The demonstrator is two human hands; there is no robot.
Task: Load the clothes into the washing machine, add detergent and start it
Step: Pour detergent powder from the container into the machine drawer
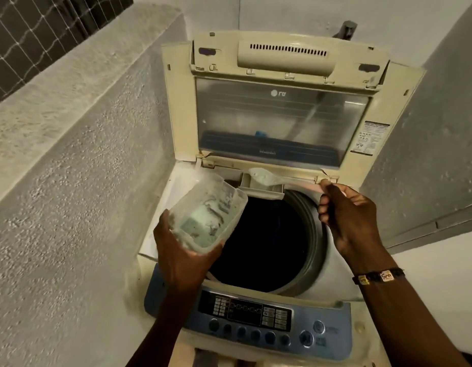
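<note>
A cream top-loading washing machine (333, 263) stands with its lid (280, 115) raised. Its drum (269, 245) looks dark and I cannot make out clothes inside. My left hand (184, 255) grips a clear plastic tub (211, 213) with pale detergent powder in the bottom, held tilted over the drum's left edge. My right hand (348, 215) pinches the handle of a plastic spoon (266, 177) loaded with powder. The spoon's bowl hovers over the open detergent drawer (261, 188) at the back rim of the drum.
A blue control panel (256, 321) with round buttons and a display runs along the machine's front edge. A rough plaster wall (70, 154) rises close on the left, and a grey slanted panel (428, 154) closes in on the right. A tap (346, 29) sits behind the lid.
</note>
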